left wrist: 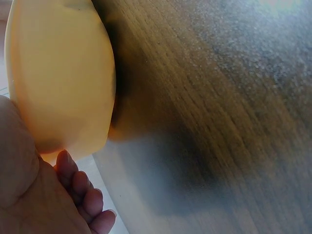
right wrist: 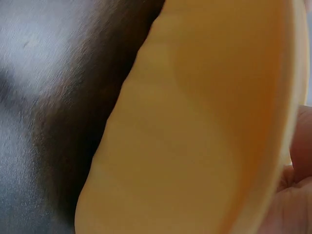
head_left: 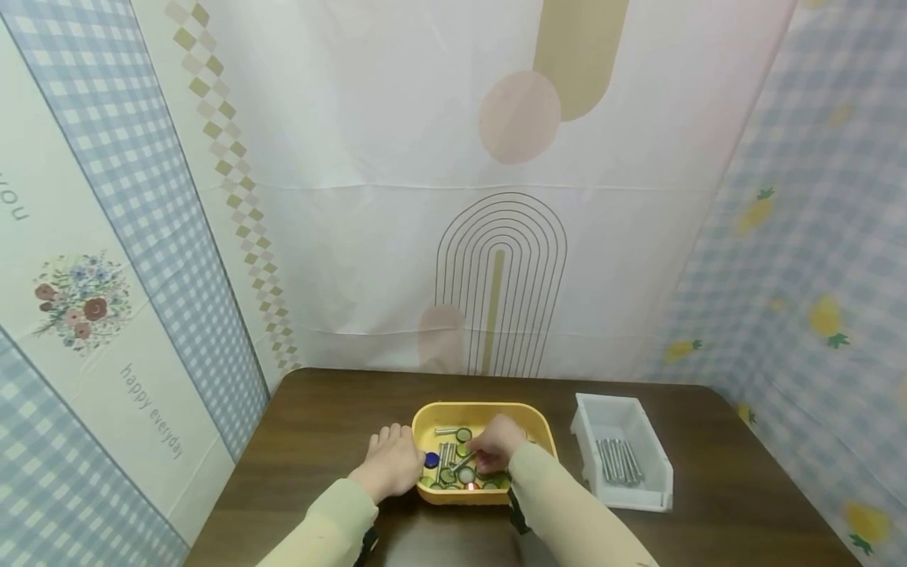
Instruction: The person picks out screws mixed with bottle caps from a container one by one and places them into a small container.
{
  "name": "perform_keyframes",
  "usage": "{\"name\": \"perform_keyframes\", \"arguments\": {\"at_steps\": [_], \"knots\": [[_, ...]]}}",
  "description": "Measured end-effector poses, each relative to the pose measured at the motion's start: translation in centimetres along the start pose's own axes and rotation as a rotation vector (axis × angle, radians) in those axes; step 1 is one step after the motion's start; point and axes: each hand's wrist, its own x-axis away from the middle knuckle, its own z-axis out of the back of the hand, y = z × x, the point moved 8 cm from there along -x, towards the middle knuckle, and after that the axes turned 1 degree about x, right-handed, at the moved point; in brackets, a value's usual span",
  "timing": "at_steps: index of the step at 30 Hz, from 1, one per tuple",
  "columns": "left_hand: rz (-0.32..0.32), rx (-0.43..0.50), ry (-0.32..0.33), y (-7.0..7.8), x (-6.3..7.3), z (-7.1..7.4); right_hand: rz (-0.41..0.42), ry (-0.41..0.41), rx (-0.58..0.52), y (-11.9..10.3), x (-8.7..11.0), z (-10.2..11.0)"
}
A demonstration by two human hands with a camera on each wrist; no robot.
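A yellow plastic basin (head_left: 482, 498) holds several silver bolts (head_left: 446, 455) mixed with bottle caps, among them a dark blue cap (head_left: 431, 460). My left hand (head_left: 392, 463) grips the basin's left rim; in the left wrist view its bent fingers (left wrist: 92, 201) lie against the outside of the end wall. My right hand (head_left: 498, 442) reaches down inside the basin and pinches a silver bolt (head_left: 462, 463) between thumb and fingers, close over the caps. The basin's wall (right wrist: 195, 126) hides most of that hand in the right wrist view.
To the right of the basin stands a white open-front bin (head_left: 657, 480) with several long silver bolts (head_left: 620, 461) lying in it. Both containers sit on a dark brown wooden table (head_left: 319, 417). Patterned cloth (head_left: 354, 260) hangs behind the table and along its sides.
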Motion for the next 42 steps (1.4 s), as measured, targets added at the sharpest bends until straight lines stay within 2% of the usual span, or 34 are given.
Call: {"name": "perform_keyframes", "arguments": {"at_steps": [9, 12, 23, 34, 42], "knots": [[-0.012, 0.004, 0.022, 0.3, 0.1, 0.1, 0.1, 0.086, 0.097, 0.3, -0.5, 0.2], [-0.015, 0.001, 0.031, 0.3, -0.1, -0.1, 0.11, 0.096, 0.118, 0.4, -0.6, 0.2], [-0.015, -0.022, 0.042, 0.1, -0.4, -0.5, -0.017, 0.067, -0.08, 1.6, -1.3, -0.4], [-0.008, -0.006, 0.014, 0.3, 0.1, -0.1, -0.043, 0.041, -0.16, 2.1, -1.6, -1.0], [0.007, -0.016, 0.012, -0.1, 0.0, 0.0, -0.016, 0.017, -0.234, 0.7, -0.7, -0.9]]}}
